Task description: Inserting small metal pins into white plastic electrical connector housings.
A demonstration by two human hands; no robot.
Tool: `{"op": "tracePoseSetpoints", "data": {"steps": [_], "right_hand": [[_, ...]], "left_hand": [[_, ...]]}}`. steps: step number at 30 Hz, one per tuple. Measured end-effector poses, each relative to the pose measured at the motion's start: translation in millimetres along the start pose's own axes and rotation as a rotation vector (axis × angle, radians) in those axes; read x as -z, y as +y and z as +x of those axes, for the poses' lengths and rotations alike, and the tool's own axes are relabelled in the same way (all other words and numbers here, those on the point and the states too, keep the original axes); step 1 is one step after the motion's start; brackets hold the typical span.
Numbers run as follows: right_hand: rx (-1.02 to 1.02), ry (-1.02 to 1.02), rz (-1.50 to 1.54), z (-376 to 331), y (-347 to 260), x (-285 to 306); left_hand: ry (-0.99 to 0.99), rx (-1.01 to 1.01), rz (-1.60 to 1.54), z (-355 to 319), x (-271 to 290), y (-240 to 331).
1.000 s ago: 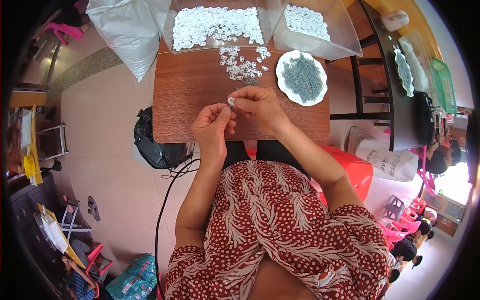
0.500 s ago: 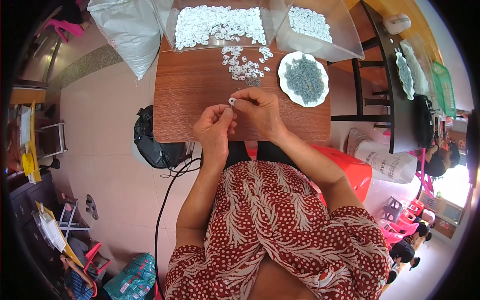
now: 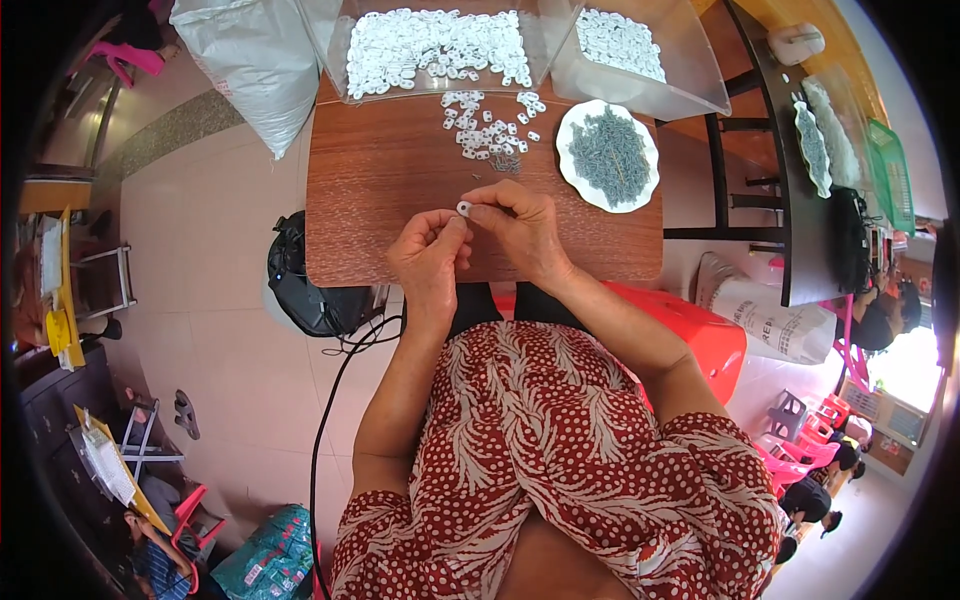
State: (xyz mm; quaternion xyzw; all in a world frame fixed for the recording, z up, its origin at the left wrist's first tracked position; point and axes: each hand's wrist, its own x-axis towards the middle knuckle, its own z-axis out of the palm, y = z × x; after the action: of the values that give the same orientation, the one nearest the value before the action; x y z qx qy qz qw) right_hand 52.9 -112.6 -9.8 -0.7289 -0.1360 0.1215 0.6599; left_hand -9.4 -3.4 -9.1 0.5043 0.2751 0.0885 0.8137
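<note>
- Both forearms come up from the lower edge and meet over the near part of the brown wooden counter (image 3: 380, 180), the hands close together.
- The left hand (image 3: 430, 255) is curled, knuckles toward the camera, its fingers (image 3: 448, 232) bunched and pressed together at the tips.
- The right hand (image 3: 520, 225) arches over from the other side, wrist bent, its fingers (image 3: 488, 208) drawn together toward the same spot.
- Between the two sets of fingertips sits a small white piece (image 3: 464, 208), pinched from both sides and held just above the counter's near half; how many fingers of each hand touch it cannot be told.
- Farther up the counter, well apart from the hands, lies a loose scatter of white pieces (image 3: 488, 130) of the same kind.
- Beside that scatter, to the right, stands a white plate (image 3: 575, 172) heaped with small grey metal parts (image 3: 610, 155).
- At the far edge stand two clear plastic bins: the wide bin (image 3: 335, 60) holds many white pieces, and the smaller bin (image 3: 690, 70) to its right holds more.
- A large white sack (image 3: 250, 60) leans at the counter's far left corner.
- On the floor to the left of the counter lies a black bag (image 3: 310, 290), a dark cable (image 3: 325, 440) trailing from it past the left elbow.
</note>
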Motion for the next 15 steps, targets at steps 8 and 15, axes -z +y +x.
{"op": "tracePoseSetpoints", "data": {"steps": [8, 15], "right_hand": [[0.123, 0.007, -0.11, -0.1, 9.5, 1.7], [0.096, 0.0, -0.11, 0.8, 13.9, -0.4]], "left_hand": [[-0.04, 0.014, 0.009, 1.8, 2.2, -1.3], [-0.053, 0.024, 0.01, 3.0, 0.4, -1.5]]}}
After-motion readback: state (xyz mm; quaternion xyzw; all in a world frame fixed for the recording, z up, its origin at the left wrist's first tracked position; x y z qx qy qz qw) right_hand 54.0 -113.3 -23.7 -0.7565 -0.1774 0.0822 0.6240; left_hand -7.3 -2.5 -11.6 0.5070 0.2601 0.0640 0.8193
